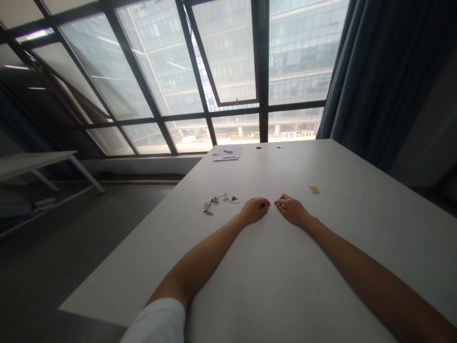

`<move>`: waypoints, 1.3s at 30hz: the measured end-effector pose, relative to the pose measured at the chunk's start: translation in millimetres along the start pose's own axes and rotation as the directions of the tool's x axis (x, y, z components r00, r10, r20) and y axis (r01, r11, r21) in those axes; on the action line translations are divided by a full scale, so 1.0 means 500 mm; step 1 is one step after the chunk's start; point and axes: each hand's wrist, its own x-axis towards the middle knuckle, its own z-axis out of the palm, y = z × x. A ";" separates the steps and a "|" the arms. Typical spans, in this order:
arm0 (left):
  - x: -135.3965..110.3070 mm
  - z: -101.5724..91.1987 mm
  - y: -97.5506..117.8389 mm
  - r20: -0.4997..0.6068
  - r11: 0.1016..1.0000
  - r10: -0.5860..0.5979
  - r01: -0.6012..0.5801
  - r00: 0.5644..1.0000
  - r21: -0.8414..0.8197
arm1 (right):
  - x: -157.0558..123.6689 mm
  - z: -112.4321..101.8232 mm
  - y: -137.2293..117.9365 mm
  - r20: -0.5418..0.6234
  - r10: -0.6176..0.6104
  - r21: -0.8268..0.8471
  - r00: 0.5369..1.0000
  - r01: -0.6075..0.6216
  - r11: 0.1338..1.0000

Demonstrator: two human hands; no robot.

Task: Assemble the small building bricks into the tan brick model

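Both my arms stretch out over a white table [271, 286]. My left hand [254, 209] rests on the tabletop with its fingers curled in; something tiny and dark may be pinched at the fingertips. My right hand [291, 208] lies just to its right, fingers also curled together, with a small pale bit at the tips that I cannot make out. The two hands nearly touch. Several small tan and grey pieces [218, 202] lie scattered on the table just left of my left hand. A flat tan piece [314, 189] lies to the right of my right hand.
Papers with a dark object [227, 153] lie at the table's far edge, with two small dark bits [258, 147] beside them. Large windows stand behind, a dark curtain [385, 81] hangs at the right, and another white table [32, 162] stands at the left.
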 end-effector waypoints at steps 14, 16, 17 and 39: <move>0.000 0.002 -0.004 0.010 1.000 0.008 -0.008 1.000 0.012 | 0.000 0.001 0.002 -0.013 -0.001 0.025 1.000 0.002 1.000; 0.000 0.002 -0.003 0.013 1.000 0.003 -0.004 1.000 0.010 | 0.000 0.002 0.002 -0.018 -0.007 0.029 1.000 0.007 1.000; 0.000 0.001 -0.003 0.014 1.000 0.002 -0.002 1.000 0.010 | -0.001 0.003 0.003 -0.022 -0.009 0.031 1.000 0.009 0.999; 0.030 -0.174 -0.071 0.071 0.991 -0.131 0.128 0.989 0.044 | 0.004 0.011 0.015 -0.008 -0.014 0.046 1.000 0.014 0.999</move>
